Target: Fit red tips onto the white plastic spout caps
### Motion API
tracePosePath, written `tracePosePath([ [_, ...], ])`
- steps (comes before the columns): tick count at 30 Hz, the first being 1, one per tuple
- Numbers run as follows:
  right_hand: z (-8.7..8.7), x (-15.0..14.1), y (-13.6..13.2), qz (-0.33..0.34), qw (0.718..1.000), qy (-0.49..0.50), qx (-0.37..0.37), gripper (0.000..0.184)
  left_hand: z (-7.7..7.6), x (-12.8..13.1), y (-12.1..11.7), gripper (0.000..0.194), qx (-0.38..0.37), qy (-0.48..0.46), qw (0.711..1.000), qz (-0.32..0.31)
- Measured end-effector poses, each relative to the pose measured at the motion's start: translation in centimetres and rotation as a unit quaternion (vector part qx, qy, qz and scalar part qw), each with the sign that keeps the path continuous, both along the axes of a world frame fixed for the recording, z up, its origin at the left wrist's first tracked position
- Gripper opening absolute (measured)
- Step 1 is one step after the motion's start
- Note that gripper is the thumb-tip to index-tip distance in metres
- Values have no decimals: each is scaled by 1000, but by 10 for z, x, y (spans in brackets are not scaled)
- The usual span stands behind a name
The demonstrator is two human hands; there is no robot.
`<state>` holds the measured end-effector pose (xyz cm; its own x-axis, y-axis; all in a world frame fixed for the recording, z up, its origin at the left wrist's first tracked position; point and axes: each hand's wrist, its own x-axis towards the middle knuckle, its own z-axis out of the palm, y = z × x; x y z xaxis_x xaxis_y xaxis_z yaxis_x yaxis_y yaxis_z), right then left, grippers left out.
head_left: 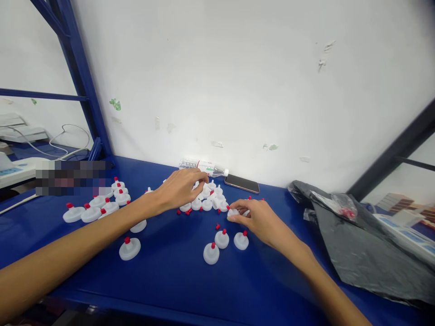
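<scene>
My right hand (253, 217) pinches a white round nozzle lid (232, 212) with a red tip cap, low over the blue table (176, 267). Over the heap of white nozzle lids (206, 205) hangs my left hand (185, 185), its fingers bent and apart from the thumb, with nothing visible between them. Several small loose red caps (218, 227) lie around the heap. Lids with red caps on stand nearer to me, among them one lid (211, 254) at the front and another lid (129, 249) by my left forearm.
A clear bottle (212, 169) lies along the wall beside a phone (242, 183). More red-capped lids (91, 213) stand in a group at left. A grey plastic bag (367, 244) covers the right side. A blue metal post (83, 68) rises at left, near a white power strip (20, 170).
</scene>
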<state>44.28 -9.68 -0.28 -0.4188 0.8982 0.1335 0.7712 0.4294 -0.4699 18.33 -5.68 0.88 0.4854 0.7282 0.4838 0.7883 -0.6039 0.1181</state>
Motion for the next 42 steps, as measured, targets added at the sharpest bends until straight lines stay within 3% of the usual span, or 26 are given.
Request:
tracePosePath([
  [8,-5,0,5,6,999,-48,11,19,1,0,-1,25,-4,7,1000,-2],
  [13,2,3,3,0,999,-39,5,36,0,0,0,25,-24,0,1000,-10],
  [18,4,2,0,26,997,2,77,29,-5,-1,3,28,-62,39,996,-60],
  [24,2,-5,-3,39,991,-23,128,26,-13,-2,7,20,-99,82,988,-91],
  [29,2,-5,-2,36,987,2,157,24,-1,0,1,14,-146,8,983,-113],
  [34,-1,-6,-4,47,985,58,154,45,16,10,-14,15,-239,-175,940,-170],
  [36,-2,-8,-6,65,983,71,157,44,18,15,-19,16,-253,-206,929,-176],
  [39,1,-8,-7,55,982,57,170,31,15,19,-21,22,-253,-198,934,-153],
  [42,5,-4,-6,2,981,24,190,30,7,19,-21,24,-247,-106,953,-140],
])
